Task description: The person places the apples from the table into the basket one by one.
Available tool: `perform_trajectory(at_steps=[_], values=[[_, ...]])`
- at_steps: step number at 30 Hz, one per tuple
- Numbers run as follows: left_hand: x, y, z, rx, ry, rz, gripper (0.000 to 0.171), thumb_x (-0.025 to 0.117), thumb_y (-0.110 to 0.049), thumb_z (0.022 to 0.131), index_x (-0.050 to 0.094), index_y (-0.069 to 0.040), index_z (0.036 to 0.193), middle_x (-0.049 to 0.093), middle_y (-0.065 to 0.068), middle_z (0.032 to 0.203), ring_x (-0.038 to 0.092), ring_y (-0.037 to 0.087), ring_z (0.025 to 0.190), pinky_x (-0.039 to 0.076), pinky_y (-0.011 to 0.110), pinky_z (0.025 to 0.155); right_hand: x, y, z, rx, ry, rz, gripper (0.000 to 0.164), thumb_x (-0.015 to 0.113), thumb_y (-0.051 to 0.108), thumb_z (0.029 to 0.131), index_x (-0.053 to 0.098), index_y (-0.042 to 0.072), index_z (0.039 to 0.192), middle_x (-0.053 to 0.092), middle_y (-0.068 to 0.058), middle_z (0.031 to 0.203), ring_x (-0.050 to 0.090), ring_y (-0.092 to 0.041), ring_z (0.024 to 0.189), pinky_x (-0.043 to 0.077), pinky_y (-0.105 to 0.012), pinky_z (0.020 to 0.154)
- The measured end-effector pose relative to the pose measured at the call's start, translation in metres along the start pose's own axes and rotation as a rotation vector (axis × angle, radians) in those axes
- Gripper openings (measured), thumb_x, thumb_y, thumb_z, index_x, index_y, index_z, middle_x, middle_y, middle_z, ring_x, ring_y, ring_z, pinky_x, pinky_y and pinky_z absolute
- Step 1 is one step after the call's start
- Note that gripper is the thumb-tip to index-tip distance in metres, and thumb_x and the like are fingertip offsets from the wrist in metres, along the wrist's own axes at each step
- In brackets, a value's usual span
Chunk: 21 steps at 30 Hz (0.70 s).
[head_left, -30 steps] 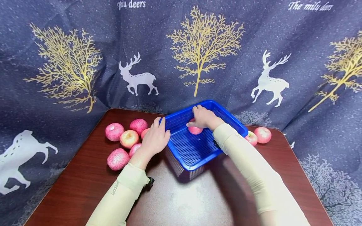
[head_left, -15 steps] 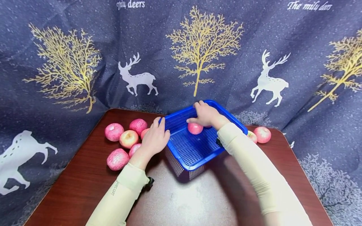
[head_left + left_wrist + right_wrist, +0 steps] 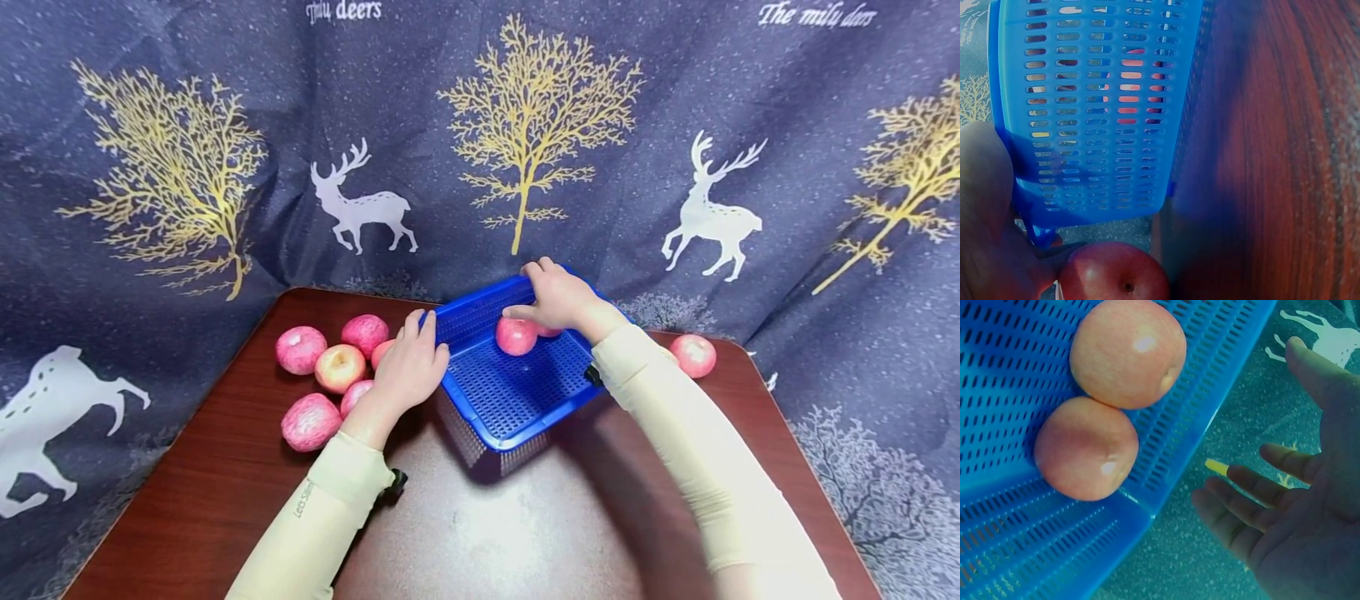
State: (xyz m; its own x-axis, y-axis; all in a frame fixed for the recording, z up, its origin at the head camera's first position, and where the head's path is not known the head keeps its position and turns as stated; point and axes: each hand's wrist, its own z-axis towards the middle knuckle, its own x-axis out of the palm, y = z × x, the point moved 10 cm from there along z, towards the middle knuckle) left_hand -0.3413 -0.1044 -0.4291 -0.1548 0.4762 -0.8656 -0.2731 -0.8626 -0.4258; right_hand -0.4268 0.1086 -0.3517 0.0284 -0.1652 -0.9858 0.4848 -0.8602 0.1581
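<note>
A blue perforated plastic basket (image 3: 468, 408) is lifted at its near side, tilted above the table. My left hand (image 3: 408, 367) grips its left corner, and the left wrist view shows the thumb against the rim. Two red apples lie together inside: one apple (image 3: 516, 337) shows whole, the other (image 3: 549, 332) is partly under my right hand (image 3: 564, 302). That hand is above the basket's far side and holds nothing. In the right wrist view its fingers (image 3: 1247, 519) are spread and loosely bent, apart from both apples (image 3: 1129, 353).
Several apples lie on the table left of the basket, including a yellowish apple (image 3: 341, 368) and a wrinkled red apple (image 3: 311, 422). A red apple (image 3: 693, 356) sits at the right, near the back edge. Behind the brown table (image 3: 187, 483) hangs a dark deer-print cloth (image 3: 420, 67).
My right hand has come off the apple in the basket and moved up and right. The second apple beside it has come into view. My left hand stays on the basket's corner.
</note>
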Motion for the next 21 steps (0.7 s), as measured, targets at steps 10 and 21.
perform_trajectory(at_steps=[10,21], values=[[-0.002,0.0,0.0,0.004,-0.009,-0.015,0.069,0.056,-0.028,0.11,0.041,0.009,0.166,0.037,0.032,0.169,0.052,0.049,0.146,0.05,0.063,0.112,-0.017,-0.018,-0.024,0.018,-0.073,0.047,0.087,0.083,0.058,0.095,0.057,-0.003,0.151,0.057,-0.025,0.145,0.059,-0.047,0.135,0.048,-0.063,0.113],[-0.001,-0.001,-0.001,0.01,-0.021,-0.029,0.069,0.055,-0.029,0.11,0.041,0.009,0.166,0.037,0.031,0.17,0.052,0.049,0.146,0.05,0.063,0.112,-0.032,-0.045,-0.058,0.042,-0.161,0.093,0.081,0.082,0.052,0.099,0.058,-0.005,0.15,0.057,-0.028,0.142,0.059,-0.049,0.132,0.047,-0.065,0.112]])
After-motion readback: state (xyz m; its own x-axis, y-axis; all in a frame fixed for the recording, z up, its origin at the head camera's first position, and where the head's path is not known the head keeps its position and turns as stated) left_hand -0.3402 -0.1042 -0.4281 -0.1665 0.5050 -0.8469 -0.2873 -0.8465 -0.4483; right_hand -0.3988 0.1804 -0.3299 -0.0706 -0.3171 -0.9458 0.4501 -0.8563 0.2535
